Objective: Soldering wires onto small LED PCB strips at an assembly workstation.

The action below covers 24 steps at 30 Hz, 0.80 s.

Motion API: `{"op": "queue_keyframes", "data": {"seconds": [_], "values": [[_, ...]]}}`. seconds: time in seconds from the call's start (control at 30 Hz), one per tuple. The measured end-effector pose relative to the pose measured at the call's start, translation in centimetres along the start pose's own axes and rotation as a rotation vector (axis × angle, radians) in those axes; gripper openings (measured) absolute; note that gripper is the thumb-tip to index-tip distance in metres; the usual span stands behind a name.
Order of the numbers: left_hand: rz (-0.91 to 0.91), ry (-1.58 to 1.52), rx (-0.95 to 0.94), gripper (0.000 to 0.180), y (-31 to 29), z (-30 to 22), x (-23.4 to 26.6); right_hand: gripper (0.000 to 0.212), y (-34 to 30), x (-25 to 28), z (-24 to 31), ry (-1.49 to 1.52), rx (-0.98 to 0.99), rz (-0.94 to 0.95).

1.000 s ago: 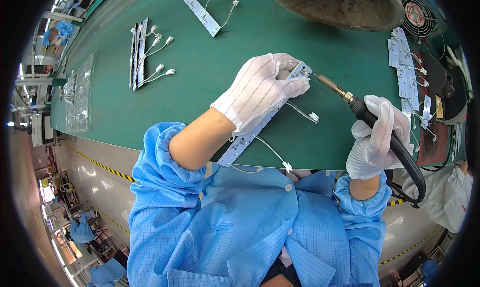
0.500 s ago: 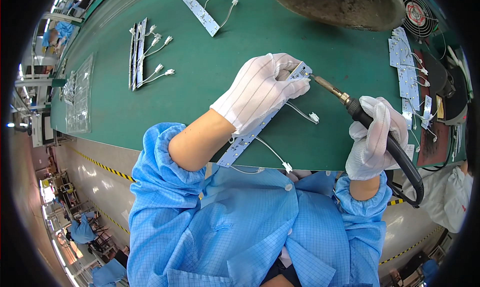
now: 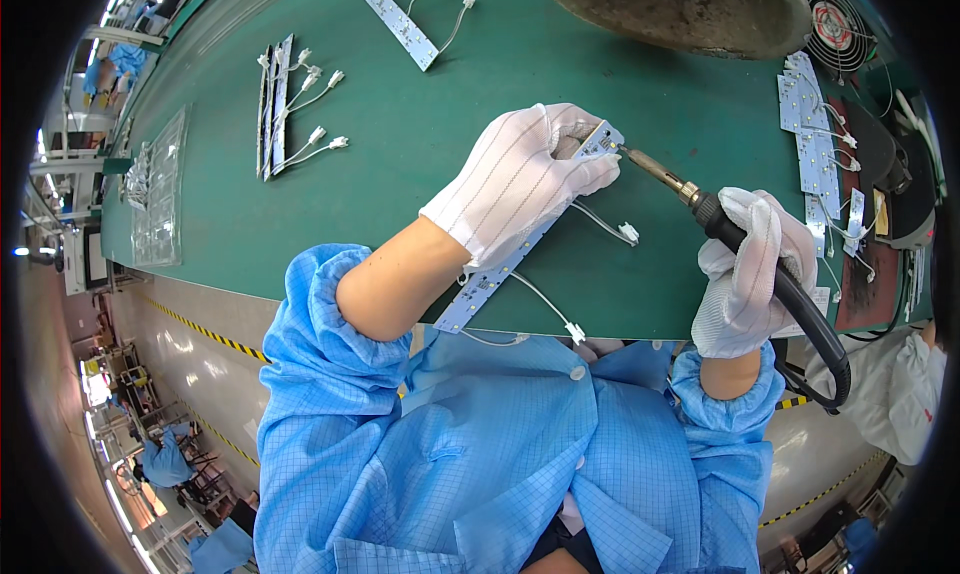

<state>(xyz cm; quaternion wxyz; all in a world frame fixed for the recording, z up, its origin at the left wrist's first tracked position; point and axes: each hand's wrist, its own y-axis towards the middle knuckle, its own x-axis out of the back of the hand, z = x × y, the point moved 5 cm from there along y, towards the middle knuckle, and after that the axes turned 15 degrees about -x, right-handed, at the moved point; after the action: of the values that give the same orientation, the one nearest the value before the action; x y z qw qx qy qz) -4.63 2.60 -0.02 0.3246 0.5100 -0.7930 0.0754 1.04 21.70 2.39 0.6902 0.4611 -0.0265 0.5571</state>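
Observation:
My left hand [image 3: 528,181], in a white striped glove, is closed on a long LED circuit board strip [image 3: 476,296] with white wires and connectors. The strip slants from the table's front edge up to my fingertips, its middle hidden under the hand. Gloved too, my right hand [image 3: 752,264] grips a soldering iron [image 3: 712,216] by its black handle. The iron's tip is at the strip's far end, close to my left fingers; whether it touches cannot be made out. One white connector [image 3: 628,234] on its wire lies on the green table [image 3: 400,154] beside the strip.
Several more LED strips [image 3: 815,144] lie at the right, near a black fan [image 3: 832,29]. Another strip [image 3: 398,24] lies at the far side, and a stack of strips [image 3: 275,109] at left. A clear plastic tray [image 3: 160,189] is farther left. A dark rounded hood [image 3: 690,14] overhangs the back.
Almost nothing differs. The soldering iron and my right hand have shifted very slightly, while my left hand keeps the strip in the same place.

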Motion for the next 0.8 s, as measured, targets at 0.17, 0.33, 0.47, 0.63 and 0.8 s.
{"op": "queue_keyframes", "data": {"seconds": [0.17, 0.33, 0.47, 0.63, 0.8], "values": [[-0.027, -0.028, 0.047, 0.033, 0.0, -0.2, 0.4, 0.032, 0.3, 0.2, 0.8, -0.212, 0.177, -0.048], [-0.018, 0.189, 0.048, 0.052, -0.8, -0.5, 1.2, 0.031, 0.3, 0.5, 0.0, -0.137, 0.149, -0.174], [0.065, 0.505, 0.115, 0.058, -4.1, -2.7, 2.5, 0.030, 0.4, 0.7, 0.4, -0.369, 0.225, -0.286], [0.224, 0.704, 0.141, 0.047, -7.5, -3.9, 1.6, 0.035, 0.8, -0.4, 1.1, -0.106, 0.125, -0.198], [0.044, 0.064, 0.339, 0.037, -7.0, -2.3, 8.9, 0.037, 0.0, 0.3, 0.1, -0.035, 0.023, -0.220]]}}
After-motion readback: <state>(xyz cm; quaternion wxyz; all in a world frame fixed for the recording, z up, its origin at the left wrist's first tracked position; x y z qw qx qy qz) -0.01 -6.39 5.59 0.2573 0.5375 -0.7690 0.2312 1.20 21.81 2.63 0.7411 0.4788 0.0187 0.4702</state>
